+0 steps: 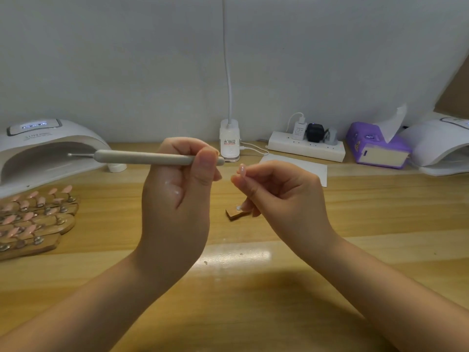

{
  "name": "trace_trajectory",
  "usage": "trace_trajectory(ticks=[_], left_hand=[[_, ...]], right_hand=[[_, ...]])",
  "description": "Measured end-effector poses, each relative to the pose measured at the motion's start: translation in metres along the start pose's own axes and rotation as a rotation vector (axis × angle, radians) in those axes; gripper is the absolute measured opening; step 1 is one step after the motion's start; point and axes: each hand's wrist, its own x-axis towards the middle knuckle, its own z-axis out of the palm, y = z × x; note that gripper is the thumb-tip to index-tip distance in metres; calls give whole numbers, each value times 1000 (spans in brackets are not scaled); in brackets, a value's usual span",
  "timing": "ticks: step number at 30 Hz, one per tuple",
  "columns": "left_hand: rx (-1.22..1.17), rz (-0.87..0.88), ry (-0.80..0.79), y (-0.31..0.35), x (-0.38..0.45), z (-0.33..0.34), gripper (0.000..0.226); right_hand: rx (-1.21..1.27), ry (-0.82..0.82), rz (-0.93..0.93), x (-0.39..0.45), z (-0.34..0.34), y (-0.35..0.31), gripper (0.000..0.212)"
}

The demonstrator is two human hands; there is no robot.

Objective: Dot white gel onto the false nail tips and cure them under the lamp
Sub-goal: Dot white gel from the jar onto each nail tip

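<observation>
Left hand (177, 184) raised, gripping dotting pen (144, 157) level.

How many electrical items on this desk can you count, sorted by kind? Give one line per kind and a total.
Nail curing lamps: 2, left lamp and right lamp
Power strips: 1, the power strip
Clip-on desk lamps: 1, the desk lamp base
Plugs or adapters in the strip: 3, including the white charger
Total: 7

Soft, even overhead light, glare streak on the table (236, 257), mild blur, wide-angle bending at edges.
</observation>
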Motion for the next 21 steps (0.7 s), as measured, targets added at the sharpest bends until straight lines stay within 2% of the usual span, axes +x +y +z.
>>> trace_trajectory(ticks=[5, 10, 21], left_hand=[[70, 159, -79, 6, -2, 0, 7], [97, 232, -75, 5, -4, 0, 11], [99, 206, -28, 6, -1, -1, 12]], right_hand=[[-8, -1, -27, -1, 2, -17, 13], [-39, -6, -38, -2, 4, -18, 9], [-31, 27, -16, 0, 2, -14, 9]])
